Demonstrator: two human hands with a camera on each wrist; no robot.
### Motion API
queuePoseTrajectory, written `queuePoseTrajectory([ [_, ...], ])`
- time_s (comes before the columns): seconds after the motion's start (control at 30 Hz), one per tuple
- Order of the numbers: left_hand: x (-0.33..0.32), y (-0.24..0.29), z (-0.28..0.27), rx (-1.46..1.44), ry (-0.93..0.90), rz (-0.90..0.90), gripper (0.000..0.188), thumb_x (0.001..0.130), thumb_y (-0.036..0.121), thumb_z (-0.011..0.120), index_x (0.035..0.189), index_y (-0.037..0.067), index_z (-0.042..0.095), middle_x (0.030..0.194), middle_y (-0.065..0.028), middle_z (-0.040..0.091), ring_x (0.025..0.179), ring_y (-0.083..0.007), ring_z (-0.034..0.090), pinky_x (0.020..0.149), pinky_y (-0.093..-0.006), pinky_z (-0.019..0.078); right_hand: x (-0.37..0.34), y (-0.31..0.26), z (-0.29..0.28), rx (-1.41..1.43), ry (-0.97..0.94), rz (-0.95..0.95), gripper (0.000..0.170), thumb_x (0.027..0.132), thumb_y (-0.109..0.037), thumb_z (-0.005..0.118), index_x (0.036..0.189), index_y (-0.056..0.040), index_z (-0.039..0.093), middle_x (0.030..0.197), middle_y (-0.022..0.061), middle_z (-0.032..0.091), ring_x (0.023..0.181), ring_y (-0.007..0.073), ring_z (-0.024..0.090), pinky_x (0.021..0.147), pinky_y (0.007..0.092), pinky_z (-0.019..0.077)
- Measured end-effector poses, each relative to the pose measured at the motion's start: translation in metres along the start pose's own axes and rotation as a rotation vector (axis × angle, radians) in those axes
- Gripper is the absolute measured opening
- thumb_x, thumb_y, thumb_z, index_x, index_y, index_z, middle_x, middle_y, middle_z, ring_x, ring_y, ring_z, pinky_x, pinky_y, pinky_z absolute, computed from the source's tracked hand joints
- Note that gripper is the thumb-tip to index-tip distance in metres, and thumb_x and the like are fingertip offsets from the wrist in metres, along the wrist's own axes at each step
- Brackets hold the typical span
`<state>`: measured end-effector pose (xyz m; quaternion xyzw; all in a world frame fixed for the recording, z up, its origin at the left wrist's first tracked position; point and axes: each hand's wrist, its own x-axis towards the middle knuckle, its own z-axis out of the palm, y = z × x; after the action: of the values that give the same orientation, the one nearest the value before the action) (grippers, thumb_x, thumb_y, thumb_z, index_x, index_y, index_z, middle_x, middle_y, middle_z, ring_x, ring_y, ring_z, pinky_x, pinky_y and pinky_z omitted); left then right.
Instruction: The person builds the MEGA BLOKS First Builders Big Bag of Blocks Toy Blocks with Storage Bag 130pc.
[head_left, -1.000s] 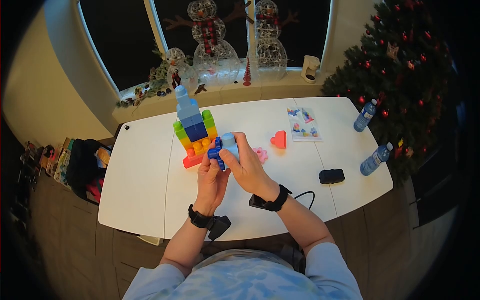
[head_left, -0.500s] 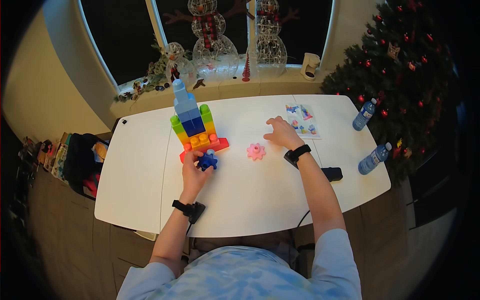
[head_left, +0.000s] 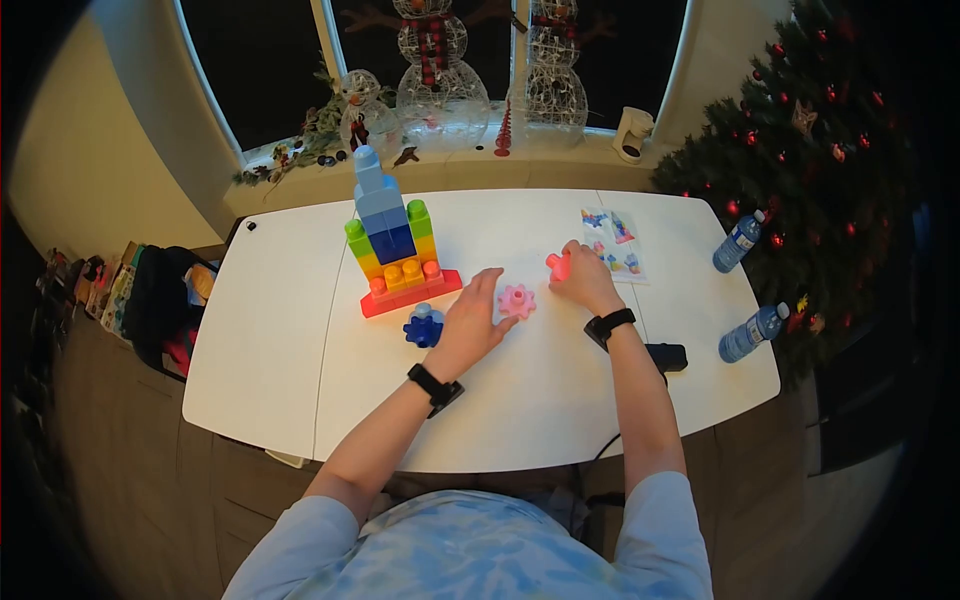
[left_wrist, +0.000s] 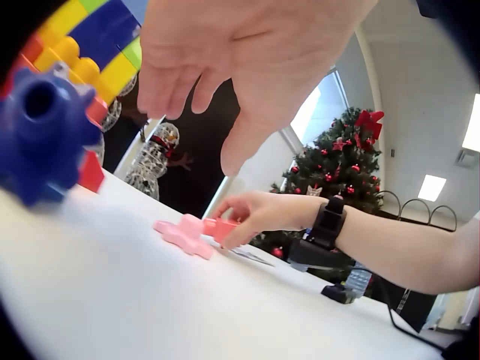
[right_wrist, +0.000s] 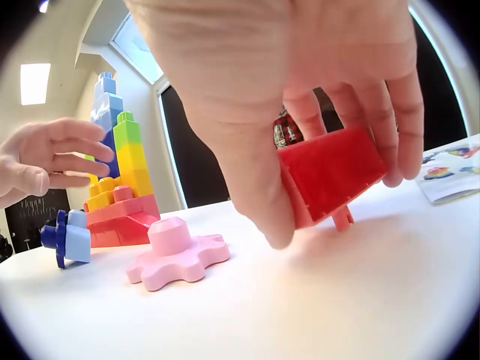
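Note:
A red-pink block (head_left: 558,267) is pinched between thumb and fingers of the right hand (head_left: 588,284); in the right wrist view the block's red flat side (right_wrist: 330,174) faces the camera. The left hand (head_left: 470,328) is empty, fingers extended, over the table between the blue gear piece and the pink gear (head_left: 517,301). The dark blue gear (head_left: 423,327), joined to a light blue block (right_wrist: 78,238), stands at the foot of the block tower (head_left: 392,240). In the left wrist view the left hand (left_wrist: 240,60) hangs above the pink gear (left_wrist: 186,235).
A picture sheet (head_left: 615,243) lies at the back right of the white table (head_left: 255,330). Two water bottles (head_left: 739,243) stand near the right edge, and a black case (head_left: 667,357) lies behind the right forearm. Snowman figures and a decorated tree (head_left: 790,150) are beyond.
The left hand has let go of the blue gear piece and moved right, towards the pink gear. The right hand, first on that piece too, has moved right and now pinches the red-pink block.

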<state>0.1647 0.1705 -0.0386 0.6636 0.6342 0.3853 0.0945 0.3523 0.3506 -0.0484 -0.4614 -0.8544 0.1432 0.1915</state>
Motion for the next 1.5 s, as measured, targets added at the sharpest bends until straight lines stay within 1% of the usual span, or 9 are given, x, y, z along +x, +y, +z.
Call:
queuePoseTrajectory([
  [0.2, 0.020, -0.024, 0.062, 0.228, -0.110, -0.008, 0.058, 0.084, 0.027, 0.080, 0.136, 0.012, 0.058, 0.131, -0.0208, 0.061, 0.118, -0.0412, 0.062, 0.100, -0.0462, 0.0536, -0.036, -0.022, -0.039, 0.340, 0.136, 0.090, 0.061, 0.072, -0.029, 0.088, 0.117, -0.0031, 0.056, 0.109, 0.0187, 0.068, 0.094, 0.0325, 0.069, 0.081, 0.0411, 0.0561],
  [0.33, 0.018, -0.018, 0.057, 0.183, -0.169, -0.058, 0.040, 0.083, 0.024, 0.081, 0.120, 0.013, 0.070, 0.111, -0.0159, 0.068, 0.103, -0.0368, 0.067, 0.092, -0.0458, 0.0568, -0.058, -0.028, -0.049, 0.635, 0.195, 0.049, 0.060, 0.077, -0.027, 0.087, 0.123, -0.0021, 0.055, 0.108, 0.0142, 0.068, 0.096, 0.0258, 0.070, 0.081, 0.0366, 0.0564],
  [0.47, 0.018, -0.012, 0.033, 0.103, -0.249, -0.064, 0.037, 0.084, 0.022, 0.081, 0.118, 0.013, 0.070, 0.107, -0.0133, 0.067, 0.098, -0.0307, 0.068, 0.087, -0.0409, 0.0573, -0.066, -0.039, -0.056, 0.927, 0.155, -0.032, 0.054, 0.089, -0.021, 0.080, 0.131, -0.0011, 0.054, 0.109, 0.0105, 0.067, 0.094, 0.0176, 0.069, 0.083, 0.0312, 0.0563],
  [0.57, 0.019, 0.003, 0.001, -0.808, -0.217, -0.425, 0.046, 0.093, 0.026, 0.076, 0.134, 0.008, 0.064, 0.122, -0.0099, 0.068, 0.106, -0.0171, 0.068, 0.096, -0.0329, 0.0561, -0.071, -0.053, -0.063, 1.098, 0.121, -0.061, 0.046, 0.098, -0.022, 0.072, 0.134, -0.0004, 0.053, 0.110, 0.0091, 0.067, 0.090, 0.0147, 0.067, 0.081, 0.0288, 0.0557],
  [0.63, 0.014, 0.020, -0.024, -1.279, -0.118, -0.470, 0.051, 0.098, 0.025, 0.071, 0.140, 0.002, 0.055, 0.125, -0.0095, 0.067, 0.107, -0.0176, 0.068, 0.103, -0.0346, 0.0551, -0.074, -0.063, -0.068, 1.200, 0.021, -0.085, 0.047, 0.100, -0.025, 0.069, 0.135, 0.0003, 0.052, 0.110, 0.0086, 0.066, 0.090, 0.0145, 0.067, 0.077, 0.0287, 0.0552],
  [0.73, 0.008, 0.039, -0.049, -1.376, -0.085, -0.396, 0.054, 0.101, 0.023, 0.068, 0.146, 0.001, 0.047, 0.125, -0.0103, 0.066, 0.112, -0.0183, 0.067, 0.109, -0.0368, 0.0526, -0.079, -0.089, -0.068, 1.206, 0.005, -0.156, 0.049, 0.101, -0.028, 0.069, 0.136, 0.0012, 0.051, 0.110, 0.0085, 0.066, 0.090, 0.0134, 0.066, 0.075, 0.0281, 0.0544],
  [1.17, -0.017, 0.032, -0.069, -1.292, -0.029, -0.328, 0.051, 0.101, 0.020, 0.068, 0.146, 0.003, 0.050, 0.135, -0.0073, 0.062, 0.120, -0.0177, 0.064, 0.112, -0.0405, 0.0501, -0.085, -0.133, -0.051, 1.114, 0.039, -0.279, 0.054, 0.096, -0.026, 0.075, 0.138, 0.0008, 0.053, 0.121, 0.0118, 0.067, 0.101, 0.0183, 0.069, 0.084, 0.0313, 0.0581],
  [1.27, -0.022, 0.033, -0.070, -1.147, -0.009, -0.345, 0.049, 0.100, 0.018, 0.070, 0.144, 0.006, 0.053, 0.129, -0.0070, 0.066, 0.119, -0.0172, 0.064, 0.108, -0.0381, 0.0515, -0.085, -0.139, -0.044, 0.893, 0.122, -0.389, 0.057, 0.097, -0.028, 0.075, 0.140, 0.0008, 0.051, 0.126, 0.0127, 0.065, 0.107, 0.0213, 0.068, 0.087, 0.0326, 0.0581],
  [1.5, -0.028, 0.026, -0.070, -0.853, 0.125, -0.206, 0.052, 0.085, 0.005, 0.083, 0.132, 0.005, 0.061, 0.125, -0.0069, 0.068, 0.116, -0.0191, 0.067, 0.103, -0.0353, 0.0552, -0.080, -0.129, -0.036, 1.002, -0.119, -0.287, 0.057, 0.098, -0.028, 0.073, 0.143, -0.0021, 0.049, 0.125, 0.0133, 0.066, 0.109, 0.0238, 0.068, 0.093, 0.0353, 0.0576],
])
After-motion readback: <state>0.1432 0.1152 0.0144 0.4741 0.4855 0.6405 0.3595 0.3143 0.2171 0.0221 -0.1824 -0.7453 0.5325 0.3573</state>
